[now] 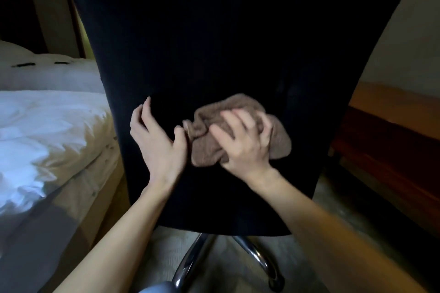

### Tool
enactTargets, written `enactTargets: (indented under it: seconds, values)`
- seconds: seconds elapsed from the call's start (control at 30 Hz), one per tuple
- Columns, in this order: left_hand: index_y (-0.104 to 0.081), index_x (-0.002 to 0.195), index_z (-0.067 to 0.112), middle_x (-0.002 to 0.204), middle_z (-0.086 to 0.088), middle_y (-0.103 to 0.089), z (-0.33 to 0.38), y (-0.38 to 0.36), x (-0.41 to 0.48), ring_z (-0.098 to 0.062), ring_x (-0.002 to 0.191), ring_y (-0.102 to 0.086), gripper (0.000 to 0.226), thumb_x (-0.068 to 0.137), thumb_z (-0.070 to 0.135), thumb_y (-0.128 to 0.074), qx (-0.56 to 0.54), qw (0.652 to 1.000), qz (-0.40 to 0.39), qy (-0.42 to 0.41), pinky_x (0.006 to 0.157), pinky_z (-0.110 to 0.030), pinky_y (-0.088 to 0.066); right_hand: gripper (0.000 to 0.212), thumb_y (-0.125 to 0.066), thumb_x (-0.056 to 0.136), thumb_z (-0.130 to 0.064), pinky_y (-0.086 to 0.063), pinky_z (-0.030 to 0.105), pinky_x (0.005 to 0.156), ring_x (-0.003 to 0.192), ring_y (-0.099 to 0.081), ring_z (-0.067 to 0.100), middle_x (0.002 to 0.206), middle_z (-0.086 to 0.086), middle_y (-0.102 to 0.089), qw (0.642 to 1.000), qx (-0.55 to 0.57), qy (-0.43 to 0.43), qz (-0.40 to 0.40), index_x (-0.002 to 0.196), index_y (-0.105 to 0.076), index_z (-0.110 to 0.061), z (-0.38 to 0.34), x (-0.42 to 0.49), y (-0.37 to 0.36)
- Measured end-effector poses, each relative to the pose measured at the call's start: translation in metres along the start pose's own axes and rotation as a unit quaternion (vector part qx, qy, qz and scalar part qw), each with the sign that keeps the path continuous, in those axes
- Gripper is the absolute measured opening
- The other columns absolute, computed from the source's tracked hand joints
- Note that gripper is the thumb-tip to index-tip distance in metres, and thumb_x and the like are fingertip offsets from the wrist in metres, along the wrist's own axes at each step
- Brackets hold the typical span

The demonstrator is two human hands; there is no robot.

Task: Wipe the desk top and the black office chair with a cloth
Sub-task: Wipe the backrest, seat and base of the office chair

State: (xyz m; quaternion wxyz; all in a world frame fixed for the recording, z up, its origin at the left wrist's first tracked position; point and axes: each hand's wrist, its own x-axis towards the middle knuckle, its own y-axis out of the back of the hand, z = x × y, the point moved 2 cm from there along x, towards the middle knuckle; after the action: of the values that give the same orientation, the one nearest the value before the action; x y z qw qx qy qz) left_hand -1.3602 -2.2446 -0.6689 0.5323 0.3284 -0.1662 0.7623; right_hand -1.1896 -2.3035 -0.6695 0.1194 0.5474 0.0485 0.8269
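Forearms (114,245) reach forward — left hand (157,140) spread flat on the chair (226,43), right hand (240,145) clutching the cloth (204,150).

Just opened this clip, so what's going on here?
A person is wiping the back of the black office chair with a bunched brown cloth. The right hand grips the cloth and presses it against the lower part of the backrest. The left hand rests on the chair just beside it, apparently steadying it. A bed with white bedding sits to the left, and the chair's chrome base shows below.
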Motion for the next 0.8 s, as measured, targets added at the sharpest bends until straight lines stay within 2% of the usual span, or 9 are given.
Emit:
enactTargets:
  seconds: [0.1,0.17,0.3,0.4,0.5,0.57,0.67,0.73,0.8]
  values:
    - [-0.026,0.159,0.013,0.161,-0.013,-0.022,-0.003,-0.002,-0.004,-0.03,0.145,-0.024,0.077,0.091,0.011,-0.062,0.003,1.0,0.002,-0.002,0.1,0.005,-0.006,0.035,-0.071,0.065,-0.029,-0.028,0.049,0.107,0.125,-0.049,0.022,0.123,0.001,-0.073,0.993,0.021,0.069,-0.093,0.1,-0.08,-0.03,-0.037,-0.079,-0.015]
    - [-0.026,0.16,0.012,0.161,-0.012,-0.022,-0.005,-0.002,-0.001,-0.03,0.145,-0.025,0.077,0.091,0.011,-0.062,-0.001,1.0,0.0,0.0,0.093,0.011,-0.003,0.033,-0.069,0.066,-0.027,-0.032,0.047,0.104,0.123,-0.049,0.017,0.121,-0.005,-0.074,0.973,0.016,0.128,-0.19,0.097,-0.079,-0.034,-0.061,-0.137,-0.019]
    - [-0.027,0.159,0.012,0.16,-0.011,-0.023,-0.009,0.003,0.01,-0.023,0.145,-0.024,0.077,0.091,0.01,-0.063,0.006,1.0,-0.006,0.007,0.095,0.01,-0.004,0.022,-0.058,0.079,-0.027,-0.033,0.046,0.11,0.125,-0.052,0.011,0.125,-0.012,-0.069,0.914,0.019,0.243,-0.324,0.093,-0.071,-0.038,-0.092,-0.208,-0.024]
    - [-0.02,0.162,0.014,0.164,-0.009,-0.017,-0.01,0.006,0.013,-0.02,0.151,-0.018,0.08,0.094,0.011,-0.061,0.01,0.999,-0.036,0.019,0.098,0.007,-0.006,0.018,-0.063,0.084,-0.032,-0.039,0.045,0.114,0.127,-0.056,0.009,0.127,-0.014,-0.067,0.853,0.002,0.349,-0.388,0.098,-0.071,-0.041,-0.097,-0.22,-0.025]
    - [-0.011,0.165,0.019,0.169,-0.007,-0.006,-0.01,0.008,0.011,-0.019,0.155,-0.01,0.083,0.097,0.017,-0.058,0.013,0.996,-0.073,0.04,0.108,-0.013,-0.011,0.021,-0.076,0.082,-0.046,-0.042,0.045,0.114,0.129,-0.057,0.011,0.129,-0.013,-0.067,0.809,-0.034,0.423,-0.407,0.103,-0.073,-0.045,-0.101,-0.214,-0.018]
    - [-0.017,0.163,0.017,0.168,-0.01,-0.011,-0.01,0.011,0.006,-0.023,0.154,-0.014,0.078,0.096,0.018,-0.058,0.027,0.996,-0.071,0.035,0.105,-0.005,-0.011,0.019,-0.077,0.081,-0.046,-0.047,0.048,0.108,0.124,-0.061,0.015,0.125,-0.01,-0.069,0.843,-0.019,0.382,-0.378,0.099,-0.073,-0.044,-0.101,-0.191,-0.006]
    - [-0.041,0.15,0.012,0.154,-0.013,-0.032,-0.006,0.016,-0.003,-0.026,0.143,-0.031,0.06,0.093,0.011,-0.06,0.026,0.998,-0.043,-0.022,0.092,0.01,-0.01,0.02,-0.064,0.083,-0.028,-0.054,0.053,0.096,0.11,-0.071,0.019,0.115,-0.006,-0.075,0.937,0.007,0.222,-0.269,0.09,-0.079,-0.039,-0.077,-0.114,0.014]
    - [-0.051,0.139,0.012,0.144,-0.011,-0.041,-0.002,0.016,-0.004,-0.025,0.137,-0.039,0.047,0.092,0.009,-0.059,0.013,0.998,-0.041,-0.041,0.094,0.007,-0.016,0.031,-0.056,0.087,-0.021,-0.052,0.055,0.098,0.109,-0.073,0.025,0.116,0.001,-0.077,0.984,0.021,0.112,-0.139,0.097,-0.083,-0.034,-0.043,-0.047,0.037]
    - [-0.056,0.132,0.011,0.136,-0.009,-0.047,0.007,0.016,0.002,-0.023,0.131,-0.044,0.039,0.093,0.008,-0.057,-0.013,0.998,-0.029,-0.049,0.104,-0.005,-0.028,0.031,-0.059,0.093,-0.015,-0.047,0.061,0.1,0.12,-0.064,0.029,0.124,0.009,-0.074,0.997,0.018,0.072,0.004,0.112,-0.081,-0.027,-0.003,0.024,0.069]
